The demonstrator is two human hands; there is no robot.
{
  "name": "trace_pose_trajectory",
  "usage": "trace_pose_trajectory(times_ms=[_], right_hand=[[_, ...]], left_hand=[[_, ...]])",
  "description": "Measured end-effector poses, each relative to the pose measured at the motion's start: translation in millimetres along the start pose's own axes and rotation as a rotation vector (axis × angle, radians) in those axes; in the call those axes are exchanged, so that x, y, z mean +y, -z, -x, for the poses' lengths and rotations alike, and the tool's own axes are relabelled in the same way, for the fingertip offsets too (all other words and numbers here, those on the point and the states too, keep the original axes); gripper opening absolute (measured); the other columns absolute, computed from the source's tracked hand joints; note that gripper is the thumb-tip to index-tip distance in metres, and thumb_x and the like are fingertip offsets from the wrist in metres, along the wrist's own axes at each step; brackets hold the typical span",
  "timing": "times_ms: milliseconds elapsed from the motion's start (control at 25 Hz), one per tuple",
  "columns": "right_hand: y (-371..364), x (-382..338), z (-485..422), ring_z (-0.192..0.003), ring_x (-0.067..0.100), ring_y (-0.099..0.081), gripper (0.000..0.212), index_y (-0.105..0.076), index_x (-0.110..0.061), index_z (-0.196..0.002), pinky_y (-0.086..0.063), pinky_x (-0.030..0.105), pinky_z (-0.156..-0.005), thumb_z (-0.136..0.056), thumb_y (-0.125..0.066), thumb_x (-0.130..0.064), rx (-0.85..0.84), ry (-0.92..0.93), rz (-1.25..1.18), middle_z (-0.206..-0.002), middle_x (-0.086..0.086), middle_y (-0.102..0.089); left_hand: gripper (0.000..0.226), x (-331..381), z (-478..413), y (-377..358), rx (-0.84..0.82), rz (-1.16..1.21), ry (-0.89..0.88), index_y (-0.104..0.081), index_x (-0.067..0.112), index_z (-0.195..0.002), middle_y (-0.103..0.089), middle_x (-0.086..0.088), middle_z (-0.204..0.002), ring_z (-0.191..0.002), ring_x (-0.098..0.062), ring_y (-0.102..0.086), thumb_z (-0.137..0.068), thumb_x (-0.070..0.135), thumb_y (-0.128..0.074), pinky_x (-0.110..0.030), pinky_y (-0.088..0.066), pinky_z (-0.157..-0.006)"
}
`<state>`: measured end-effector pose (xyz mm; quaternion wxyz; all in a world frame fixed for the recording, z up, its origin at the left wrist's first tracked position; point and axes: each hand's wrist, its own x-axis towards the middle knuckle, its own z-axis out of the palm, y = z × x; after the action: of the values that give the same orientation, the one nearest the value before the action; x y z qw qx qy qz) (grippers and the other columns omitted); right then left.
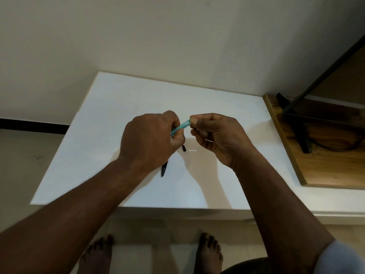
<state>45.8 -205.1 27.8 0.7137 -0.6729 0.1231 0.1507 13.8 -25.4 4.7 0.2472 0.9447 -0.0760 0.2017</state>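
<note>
Teal translucent plastic forms the slim pen barrel point(179, 126), which is held in the air above the middle of the white rectangular tabletop point(118, 107). The barrel is gripped by the left hand point(150, 139), whose fingers are curled tightly round its lower part. Its upper end is pinched between the thumb and forefinger of the right hand point(215, 135), the other fingers being loosely curled. Whether anything lies inside the tube cannot be told.

Under the hands, three loose parts are seen on the tabletop. A black pointed plastic piece point(164, 170) is half hidden by the left wrist, a short black stub point(184, 148) is seen just below the left knuckles, and a small pale sliver point(192, 150) is seen just beside that stub.

White surface is seen on every side of the hands, out to the far edge against the cream wall point(138, 36), the left edge over the floor and the near edge above two bare feet point(209, 252). On the right, the tabletop is adjoined by a brown wooden desk point(325, 169), on which a black metal stand point(296, 123) with a slanting pole is set, well apart from the hands
</note>
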Motion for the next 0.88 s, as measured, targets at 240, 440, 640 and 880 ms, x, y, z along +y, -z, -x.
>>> trace_pose_trajectory(times_ms=[240, 440, 640, 880], right_hand=[[-6.2, 7.2, -1.6, -0.076, 0.019, -0.076, 0.009, -0.086, -0.008, -0.096, -0.058, 0.021, -0.070, -0.090, -0.080, -0.005, 0.032, 0.168, 0.128, -0.084, 0.009, -0.080], [-14.7, 13.9, -0.3, -0.082, 0.018, -0.080, 0.029, -0.079, -0.019, -0.123, -0.059, 0.024, -0.071, -0.096, -0.073, -0.011, -0.020, 0.159, 0.253, -0.096, 0.003, -0.084], [-17.1, 17.3, -0.7, -0.079, 0.016, -0.080, 0.035, -0.069, -0.022, -0.131, -0.064, 0.031, -0.074, -0.097, -0.073, -0.018, 0.016, 0.132, 0.391, -0.096, 0.000, -0.083], [-9.1, 16.5, -3.1, -0.071, 0.009, -0.078, 0.018, -0.074, -0.022, -0.112, -0.064, 0.033, -0.079, -0.095, -0.076, -0.026, 0.087, 0.161, 0.509, -0.089, -0.004, -0.083]], left_hand=[[0.023, -3.6, -0.9, 0.9, 0.008, -0.027, 0.012, -0.075, 0.017, -0.094, -0.077, -0.003, -0.075, -0.059, -0.025, -0.066, -0.092, 0.040, -0.069, -0.039, -0.058, -0.059], [0.024, -13.6, -5.8, 2.1, -0.005, -0.052, 0.085, -0.076, 0.020, -0.094, -0.078, -0.002, -0.076, -0.060, -0.025, -0.066, -0.089, 0.042, -0.071, -0.034, -0.054, -0.058], [0.022, -30.8, -10.4, -1.0, -0.152, -0.190, 0.245, -0.075, 0.022, -0.094, -0.074, -0.003, -0.078, -0.069, -0.028, -0.065, -0.087, 0.042, -0.070, -0.033, -0.053, -0.061], [0.020, -44.9, -10.9, -7.4, -0.239, -0.374, 0.233, -0.074, 0.018, -0.094, -0.064, -0.001, -0.077, -0.069, -0.025, -0.058, -0.089, 0.035, -0.065, -0.030, -0.039, -0.058]])
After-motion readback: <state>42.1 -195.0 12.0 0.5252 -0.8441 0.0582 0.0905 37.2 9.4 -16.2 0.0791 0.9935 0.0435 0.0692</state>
